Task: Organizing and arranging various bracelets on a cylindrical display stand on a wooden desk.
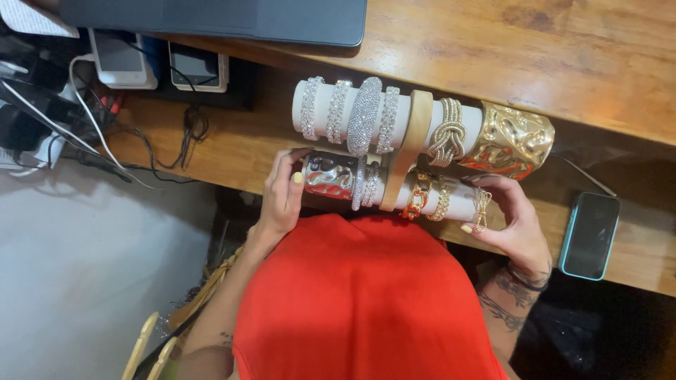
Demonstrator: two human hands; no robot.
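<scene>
Hands grip the two ends of a bracelet stand's near bar. The left hand (285,193) curls around the left end, fingers over the top, thumb touching a wide silver cuff (329,176). The right hand (514,222) cups the right end, thumb and fingertips closed on a thin gold bow bangle (482,207).

The stand (412,141) sits at the near edge of the wooden worktop (493,49), just in front of the person's red dress (359,295). It has two pale padded bars, one behind the other, with long axes running left to right, joined by a tan wooden crosspiece in the middle.

The near bar carries, left to right, the silver cuff, sparkly silver bands (366,184), a gold chain bracelet (420,193), a beaded gold bracelet (442,200) and the bow bangle.

The far bar carries four rhinestone bands (348,112), one of them wider, then a gold knot bracelet (448,134) and a broad hammered gold cuff (512,141) at its right end.

A phone (590,236) with a teal edge lies face up on the worktop right of the right hand. A dark laptop (232,17) lies at the far edge. To the left, a lower shelf holds two small devices (158,63) and tangled cables (91,127).
</scene>
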